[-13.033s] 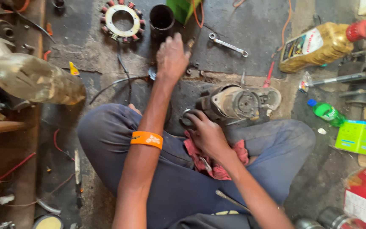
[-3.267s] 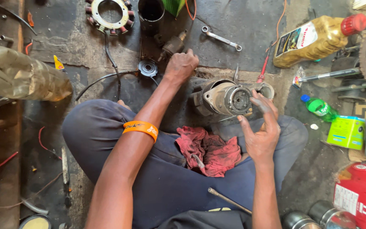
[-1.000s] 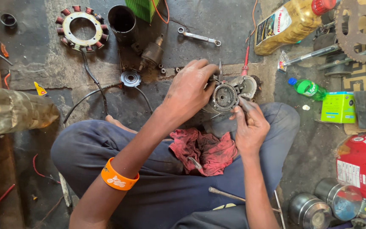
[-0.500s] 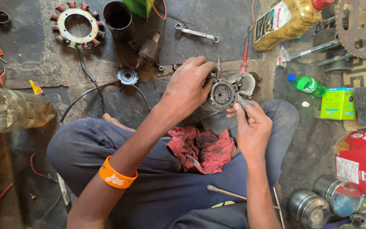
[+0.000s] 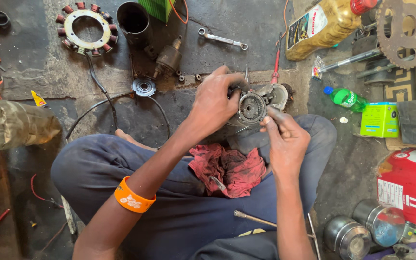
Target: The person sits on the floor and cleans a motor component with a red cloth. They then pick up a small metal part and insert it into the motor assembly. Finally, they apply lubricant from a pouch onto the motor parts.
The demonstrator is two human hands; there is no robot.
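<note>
Left hand (image 5: pixel 215 101): wrapped around the far side of the motor assembly (image 5: pixel 256 103), fingers curled over its top edge.
Right hand (image 5: pixel 285 139): thumb and fingertips pinched on the lower rim of the assembly's round gear face.
Motor assembly: held above the knees, gear face turned up toward the camera.
Red rag (image 5: pixel 227 168): lies on the lap, just below both hands.
Floor (image 5: pixel 246 24): carries a stator ring (image 5: pixel 87 26), a spanner (image 5: pixel 220 38) and an oil bottle (image 5: pixel 323 24) beyond the hands.
</note>
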